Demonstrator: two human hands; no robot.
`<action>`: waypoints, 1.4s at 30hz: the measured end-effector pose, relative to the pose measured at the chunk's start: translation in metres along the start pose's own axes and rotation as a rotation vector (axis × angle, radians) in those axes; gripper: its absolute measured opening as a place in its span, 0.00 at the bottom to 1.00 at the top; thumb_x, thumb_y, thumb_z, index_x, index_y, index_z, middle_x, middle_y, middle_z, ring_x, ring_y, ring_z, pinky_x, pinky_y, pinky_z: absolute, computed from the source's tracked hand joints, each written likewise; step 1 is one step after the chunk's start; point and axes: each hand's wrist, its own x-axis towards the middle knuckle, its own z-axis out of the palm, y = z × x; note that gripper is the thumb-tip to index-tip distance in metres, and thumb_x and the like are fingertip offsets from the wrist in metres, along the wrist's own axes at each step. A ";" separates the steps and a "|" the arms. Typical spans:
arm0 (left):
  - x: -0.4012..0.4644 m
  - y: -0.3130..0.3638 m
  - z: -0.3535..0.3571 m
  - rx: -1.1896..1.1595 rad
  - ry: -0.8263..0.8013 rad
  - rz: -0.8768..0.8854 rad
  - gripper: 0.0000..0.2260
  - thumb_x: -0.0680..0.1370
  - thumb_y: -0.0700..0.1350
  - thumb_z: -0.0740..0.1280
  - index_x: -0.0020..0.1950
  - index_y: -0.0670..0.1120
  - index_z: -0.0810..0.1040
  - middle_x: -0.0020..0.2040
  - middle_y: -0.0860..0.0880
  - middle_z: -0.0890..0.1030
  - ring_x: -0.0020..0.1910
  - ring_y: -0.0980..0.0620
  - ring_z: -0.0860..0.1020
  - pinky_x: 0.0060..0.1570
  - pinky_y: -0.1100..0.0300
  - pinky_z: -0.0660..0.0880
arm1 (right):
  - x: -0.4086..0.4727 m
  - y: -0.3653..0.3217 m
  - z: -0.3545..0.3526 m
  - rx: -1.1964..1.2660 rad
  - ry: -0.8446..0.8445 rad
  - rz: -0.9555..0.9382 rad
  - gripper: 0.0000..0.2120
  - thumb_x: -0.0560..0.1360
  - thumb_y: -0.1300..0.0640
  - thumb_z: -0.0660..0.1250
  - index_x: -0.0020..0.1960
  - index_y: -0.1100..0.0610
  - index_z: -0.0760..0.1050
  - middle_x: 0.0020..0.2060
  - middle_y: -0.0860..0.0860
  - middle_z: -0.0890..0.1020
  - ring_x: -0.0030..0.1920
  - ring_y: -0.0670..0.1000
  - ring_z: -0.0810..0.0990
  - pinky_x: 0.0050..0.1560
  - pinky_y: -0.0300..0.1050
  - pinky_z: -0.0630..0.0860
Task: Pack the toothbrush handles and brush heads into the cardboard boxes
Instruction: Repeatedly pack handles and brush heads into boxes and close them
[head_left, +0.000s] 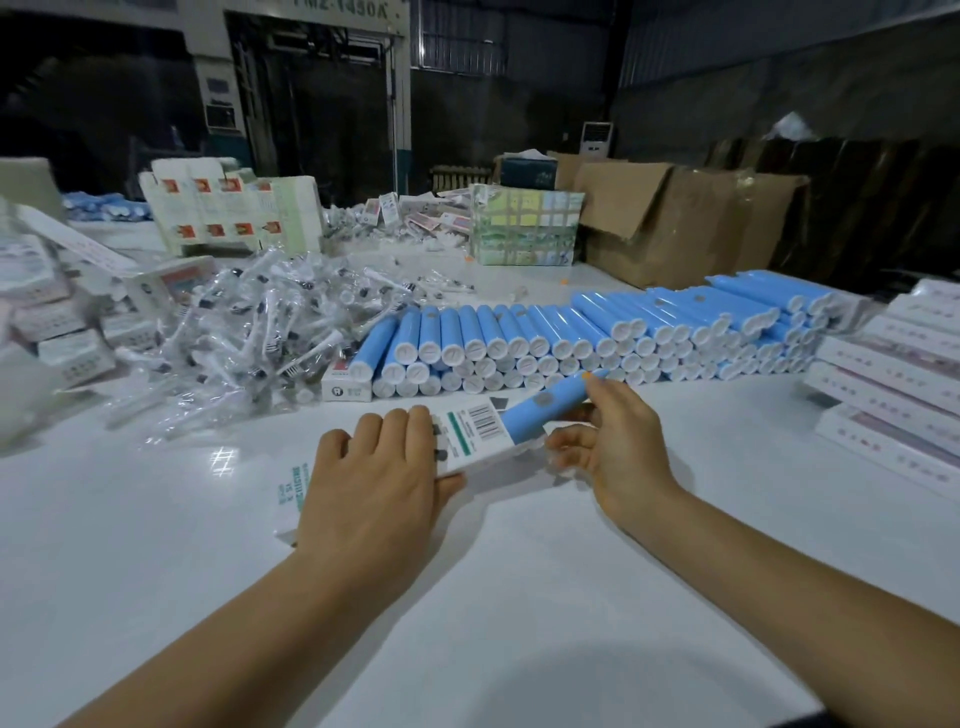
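My left hand (384, 467) grips a white cardboard box (470, 431) with a barcode and green print, lying on the white table (519, 597). My right hand (613, 441) pinches a blue toothbrush handle (550, 402) whose lower end sits at the box's open right end. Behind them lies a long stack of blue handles (597, 338) with white end caps. A heap of brush heads (270, 332) in clear wrappers lies to the left.
Finished white boxes (893, 384) are stacked at the right edge. More small boxes (57, 322) pile up at the left. A small white and red box (345, 384) lies by the handle stack. Folded cartons (228, 208) and brown shipping boxes (685, 218) stand at the back.
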 end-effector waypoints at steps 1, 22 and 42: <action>0.000 0.000 -0.001 -0.008 0.003 0.003 0.22 0.75 0.57 0.62 0.53 0.39 0.77 0.44 0.43 0.79 0.40 0.40 0.76 0.39 0.48 0.71 | 0.001 0.000 -0.001 -0.001 0.033 -0.007 0.04 0.79 0.61 0.61 0.48 0.59 0.73 0.30 0.55 0.78 0.22 0.50 0.75 0.21 0.40 0.70; 0.002 -0.005 0.005 -0.046 -0.085 0.094 0.25 0.78 0.63 0.54 0.66 0.45 0.66 0.56 0.48 0.73 0.53 0.46 0.70 0.49 0.51 0.64 | 0.037 -0.021 0.105 -0.864 -0.442 -0.659 0.09 0.76 0.66 0.62 0.46 0.56 0.79 0.37 0.54 0.81 0.32 0.48 0.75 0.34 0.42 0.73; 0.005 -0.007 0.009 -0.068 -0.089 0.146 0.18 0.80 0.55 0.58 0.63 0.44 0.66 0.59 0.45 0.73 0.56 0.44 0.70 0.56 0.47 0.66 | 0.073 0.025 0.232 -1.887 -1.028 -1.213 0.17 0.78 0.67 0.55 0.65 0.56 0.62 0.33 0.51 0.70 0.28 0.48 0.66 0.26 0.41 0.58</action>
